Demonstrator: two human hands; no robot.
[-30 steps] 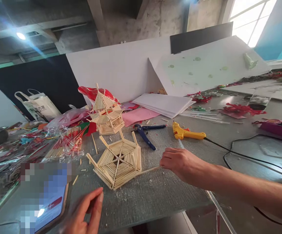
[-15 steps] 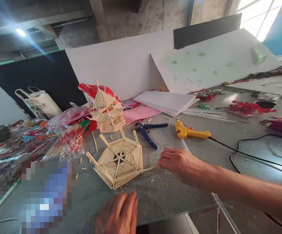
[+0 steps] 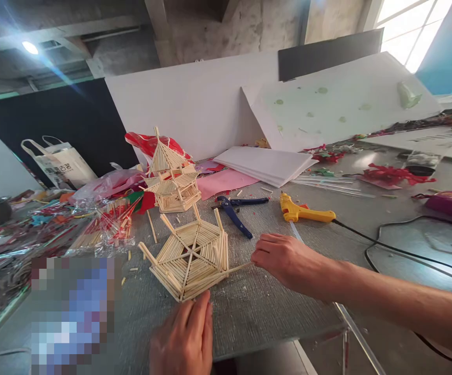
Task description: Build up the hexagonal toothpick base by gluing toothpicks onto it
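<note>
The right hand (image 3: 278, 260) pinches the end of a thin wooden stick (image 3: 238, 268), which reaches left to a 6-sided stick base (image 3: 192, 255). The left hand (image 3: 182, 336), fingers together, is at the base's near corner; whether it grips anything cannot be told. The base lies flat on a gray desk (image 3: 257, 317), short posts rising from its rim. Behind it stands a tiered stick pagoda (image 3: 173, 179); to its right lie blue cutters (image 3: 235, 216), then a yellow glue gun (image 3: 304, 211).

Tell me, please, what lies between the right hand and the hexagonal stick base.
In the head view, one thin stick spans from the right hand to the hexagonal stick base.
</note>
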